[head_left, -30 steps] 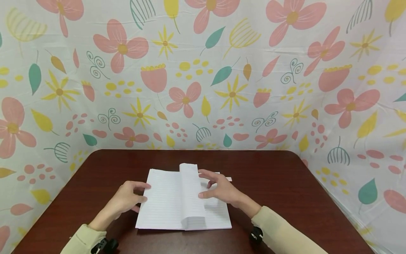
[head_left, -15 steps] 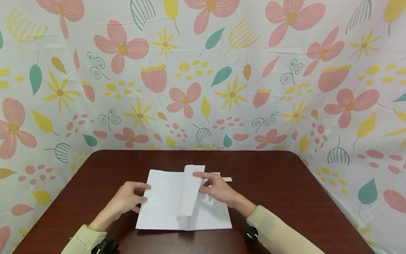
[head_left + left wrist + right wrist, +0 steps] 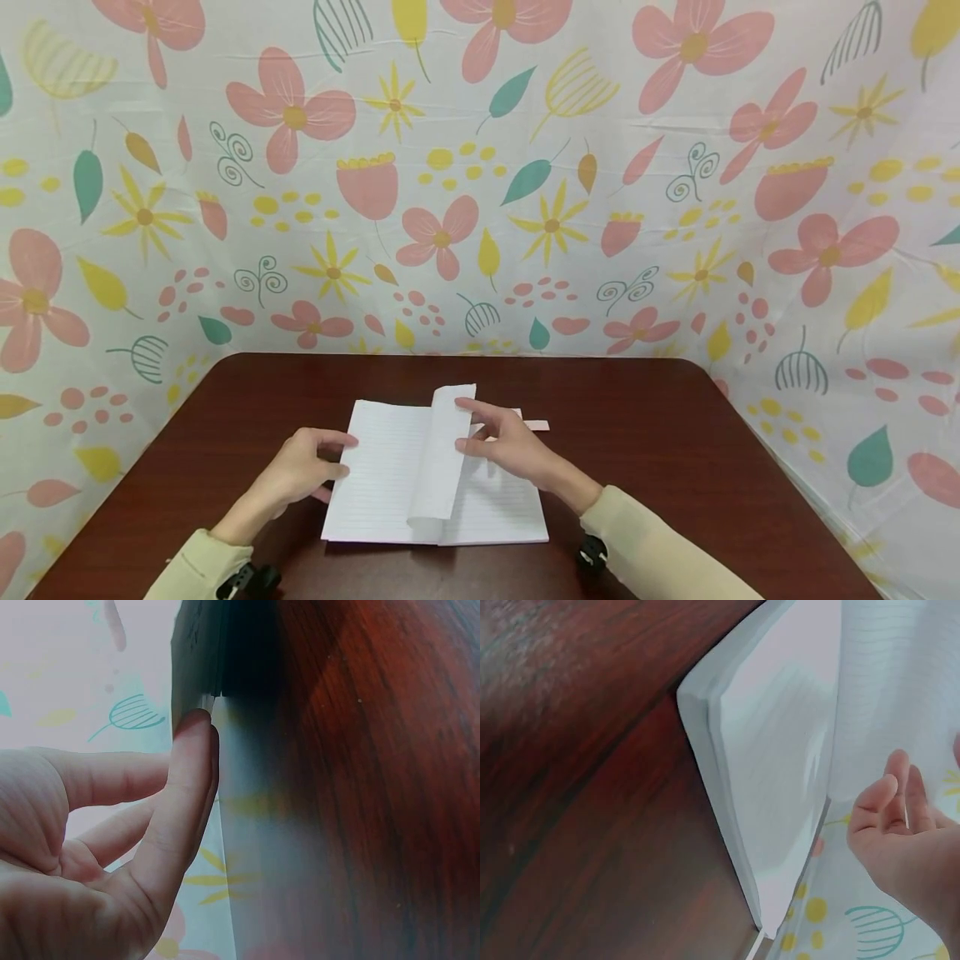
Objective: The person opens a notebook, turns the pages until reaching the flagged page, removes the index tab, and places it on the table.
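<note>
A lined notebook (image 3: 375,475) lies spread out on the dark wooden table (image 3: 622,417). At its left edge, my left hand (image 3: 296,467) grips the pages and cover; in the left wrist view its fingers press against the notebook's edge. A raised page (image 3: 437,475) stands curled near the middle of the notebook. My right hand (image 3: 517,446) holds this page by its free edge, with index finger and thumb on its near face. The right wrist view has the right-hand page stack (image 3: 780,750) in front, with the hand's fingers bent beside the raised sheet.
A small white strip (image 3: 537,425) sticks out past the notebook's upper right corner. Behind the table hangs a floral-patterned cloth (image 3: 480,183). Black devices (image 3: 592,552) are strapped to both wrists.
The thick curled bundle of pages at the middle has given way to a single-looking raised page. My right hand has shifted slightly left with it. The left hand stays in place.
</note>
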`<state>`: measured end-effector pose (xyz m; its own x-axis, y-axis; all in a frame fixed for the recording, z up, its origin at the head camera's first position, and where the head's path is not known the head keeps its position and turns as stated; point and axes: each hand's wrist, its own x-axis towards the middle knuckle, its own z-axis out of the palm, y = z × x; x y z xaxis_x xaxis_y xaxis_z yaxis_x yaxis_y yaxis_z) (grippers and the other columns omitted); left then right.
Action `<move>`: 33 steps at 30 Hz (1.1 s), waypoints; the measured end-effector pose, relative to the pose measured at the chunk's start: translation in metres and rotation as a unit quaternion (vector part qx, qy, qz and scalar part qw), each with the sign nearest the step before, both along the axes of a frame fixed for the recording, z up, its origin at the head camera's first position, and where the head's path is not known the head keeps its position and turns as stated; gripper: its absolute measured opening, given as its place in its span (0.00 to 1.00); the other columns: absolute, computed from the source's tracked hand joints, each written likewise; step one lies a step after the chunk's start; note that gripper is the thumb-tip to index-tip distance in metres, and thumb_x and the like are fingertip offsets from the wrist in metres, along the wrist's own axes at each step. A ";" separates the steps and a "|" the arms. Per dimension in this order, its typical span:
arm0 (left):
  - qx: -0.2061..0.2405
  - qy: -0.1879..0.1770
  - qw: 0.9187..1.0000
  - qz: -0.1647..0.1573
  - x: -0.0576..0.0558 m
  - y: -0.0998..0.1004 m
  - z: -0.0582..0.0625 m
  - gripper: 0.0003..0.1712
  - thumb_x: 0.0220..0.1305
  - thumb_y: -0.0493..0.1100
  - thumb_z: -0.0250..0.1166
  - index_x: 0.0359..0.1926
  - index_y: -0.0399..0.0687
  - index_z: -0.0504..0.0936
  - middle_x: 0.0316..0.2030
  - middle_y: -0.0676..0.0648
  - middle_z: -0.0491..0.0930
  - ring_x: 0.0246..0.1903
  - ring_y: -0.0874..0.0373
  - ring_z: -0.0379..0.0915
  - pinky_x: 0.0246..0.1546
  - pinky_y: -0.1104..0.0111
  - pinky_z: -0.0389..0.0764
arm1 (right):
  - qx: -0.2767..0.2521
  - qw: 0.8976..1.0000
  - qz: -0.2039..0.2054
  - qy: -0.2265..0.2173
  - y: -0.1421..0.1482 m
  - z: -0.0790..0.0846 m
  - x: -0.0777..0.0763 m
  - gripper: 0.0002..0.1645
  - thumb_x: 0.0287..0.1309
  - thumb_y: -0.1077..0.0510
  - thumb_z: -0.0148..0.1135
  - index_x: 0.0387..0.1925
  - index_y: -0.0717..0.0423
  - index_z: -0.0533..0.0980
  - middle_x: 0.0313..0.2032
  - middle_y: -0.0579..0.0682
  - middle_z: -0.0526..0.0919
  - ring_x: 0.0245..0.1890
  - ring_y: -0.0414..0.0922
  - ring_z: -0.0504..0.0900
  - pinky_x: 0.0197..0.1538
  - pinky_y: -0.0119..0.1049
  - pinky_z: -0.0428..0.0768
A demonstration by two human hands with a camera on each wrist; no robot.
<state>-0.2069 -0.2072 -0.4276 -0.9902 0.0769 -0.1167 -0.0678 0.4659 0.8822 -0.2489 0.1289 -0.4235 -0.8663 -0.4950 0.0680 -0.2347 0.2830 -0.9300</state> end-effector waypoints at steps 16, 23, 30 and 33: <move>0.000 -0.001 1.000 0.004 0.001 0.001 0.001 0.22 0.60 0.23 0.71 0.57 0.32 0.85 0.52 0.34 0.79 0.31 0.48 0.85 0.25 0.54 0.88 | -0.032 0.997 -0.046 0.058 -0.019 -0.005 -0.003 0.35 0.61 0.61 0.77 0.68 0.59 0.77 0.45 0.54 0.86 0.40 0.48 0.80 0.40 0.34 0.80; 0.001 0.001 1.000 0.005 0.001 0.002 0.002 0.22 0.60 0.23 0.70 0.57 0.32 0.85 0.52 0.33 0.79 0.31 0.48 0.85 0.25 0.54 0.88 | -0.042 0.996 -0.057 0.055 -0.028 -0.004 -0.003 0.25 0.60 0.62 0.77 0.58 0.62 0.83 0.45 0.56 0.88 0.38 0.47 0.81 0.40 0.33 0.79; 0.000 0.003 1.000 0.006 0.001 0.002 0.002 0.22 0.60 0.23 0.70 0.56 0.32 0.85 0.52 0.34 0.80 0.31 0.48 0.85 0.25 0.55 0.88 | -0.046 0.997 -0.057 0.038 -0.036 -0.004 -0.002 0.25 0.61 0.60 0.77 0.59 0.61 0.83 0.46 0.55 0.89 0.37 0.45 0.81 0.38 0.32 0.78; 0.000 0.005 1.000 0.007 0.002 0.002 0.002 0.22 0.59 0.23 0.71 0.56 0.32 0.85 0.52 0.34 0.80 0.30 0.48 0.84 0.25 0.55 0.88 | -0.048 0.997 -0.049 0.036 -0.038 -0.006 -0.003 0.25 0.61 0.60 0.77 0.60 0.62 0.83 0.46 0.55 0.89 0.37 0.45 0.81 0.38 0.32 0.78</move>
<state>-0.2052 -0.2049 -0.4261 -0.9923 0.0637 -0.1064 -0.0648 0.4650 0.8829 -0.2514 0.0904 -0.4292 -0.9011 -0.3972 0.1742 -0.2767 0.2174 -0.9360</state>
